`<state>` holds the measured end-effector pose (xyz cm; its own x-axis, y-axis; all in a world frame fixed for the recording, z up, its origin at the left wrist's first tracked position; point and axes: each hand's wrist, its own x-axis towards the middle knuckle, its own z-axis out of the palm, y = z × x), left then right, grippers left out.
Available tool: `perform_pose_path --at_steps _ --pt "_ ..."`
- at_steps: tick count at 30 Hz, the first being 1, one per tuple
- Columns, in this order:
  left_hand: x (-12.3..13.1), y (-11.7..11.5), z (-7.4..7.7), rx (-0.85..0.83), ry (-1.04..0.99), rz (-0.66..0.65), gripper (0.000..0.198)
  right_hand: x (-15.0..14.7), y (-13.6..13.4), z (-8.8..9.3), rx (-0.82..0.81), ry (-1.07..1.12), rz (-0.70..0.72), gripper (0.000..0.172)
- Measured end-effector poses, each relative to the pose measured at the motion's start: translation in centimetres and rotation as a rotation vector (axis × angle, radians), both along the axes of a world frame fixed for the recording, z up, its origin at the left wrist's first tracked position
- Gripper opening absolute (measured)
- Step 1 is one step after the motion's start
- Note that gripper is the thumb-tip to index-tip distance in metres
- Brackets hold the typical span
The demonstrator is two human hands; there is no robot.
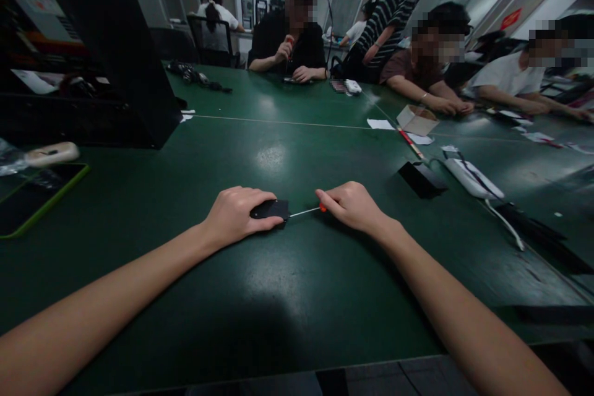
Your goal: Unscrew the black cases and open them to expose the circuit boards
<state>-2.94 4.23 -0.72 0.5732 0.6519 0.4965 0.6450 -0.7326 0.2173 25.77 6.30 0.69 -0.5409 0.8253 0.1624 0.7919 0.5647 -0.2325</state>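
I see the left hand (234,213) with its grip closed around a small black box (275,210) on the green surface (223,297), while at three o'clock the right hand (350,203) curls its grip around a screwdriver (323,206), shaft aimed nearly at nine, tip by the box's edge.

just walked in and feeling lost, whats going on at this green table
A person's left hand holds a small black box on the green table. The right hand grips what looks like a screwdriver, its shaft pointing at the box's right end; whether the tip touches is unclear. Across from them sits a co-worker in black.
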Motion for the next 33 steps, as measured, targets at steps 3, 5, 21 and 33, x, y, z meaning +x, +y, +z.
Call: perform_pose_path --at_steps 3,5,21,33 --pt "0.0 0.0 0.0 -0.001 -0.007 -0.001 0.047 -0.5 -0.3 -0.2 0.003 0.008 0.006 0.066" --pt "0.0 0.0 0.0 -0.003 -0.013 -0.002 0.047 -1.0 -0.6 -0.4 -0.011 0.031 -0.003 0.066" --pt "-0.1 0.1 -0.1 -0.024 -0.019 -0.001 0.046 -0.8 0.0 -0.7 0.023 0.033 -0.174 0.067" --pt "0.0 0.1 -0.1 -0.02 -0.043 -0.007 0.045 -1.9 -0.6 -1.1 -0.039 0.08 -0.23 0.066"
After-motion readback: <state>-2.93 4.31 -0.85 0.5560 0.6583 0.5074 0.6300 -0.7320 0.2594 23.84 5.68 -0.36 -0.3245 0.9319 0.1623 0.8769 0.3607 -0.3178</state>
